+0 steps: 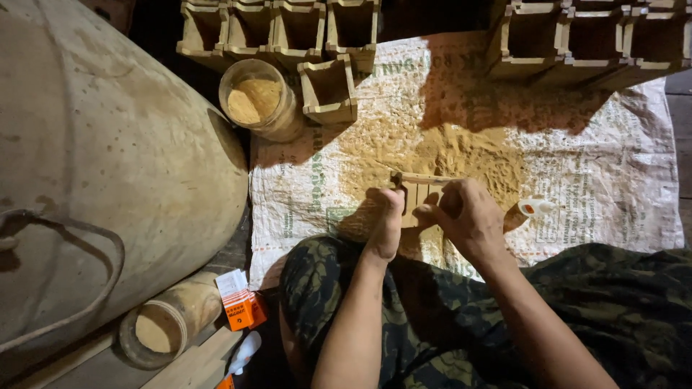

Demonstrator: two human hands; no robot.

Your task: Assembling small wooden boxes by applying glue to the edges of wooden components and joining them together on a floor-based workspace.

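— What have you got hold of there?

— A small wooden frame piece (420, 193), slatted, pale. My left hand (387, 222) pinches its left end, fingers closed on the edge; my right hand (467, 216) is curled shut around its right side. It sits low in front of me, just above my knees, over the woven plastic sack (613, 166) spread on the floor.

— And what's under it?

— A heap of fine yellow-brown sawdust (432, 148), scattered across the middle of the sack — the frame piece is right at its near edge. Just to the right of my right hand lies a small white glue bottle with an orange cap (537, 207), on its side on the sack.

— Further out?

— At the sack's far edge, rows of open wooden boxes (577, 39) of the same pale wood, one loose wooden box (329, 90) standing apart from the left row. Beside that, a clear plastic jar (261, 101), open, partly filled with sawdust. To my left, a big dusty rounded sack (108, 166) with a cord looped on it. Near its base, a second jar (167, 320) lies on its side, and just beside it an orange and white carton (240, 301). My legs are in camouflage trousers (605, 295).
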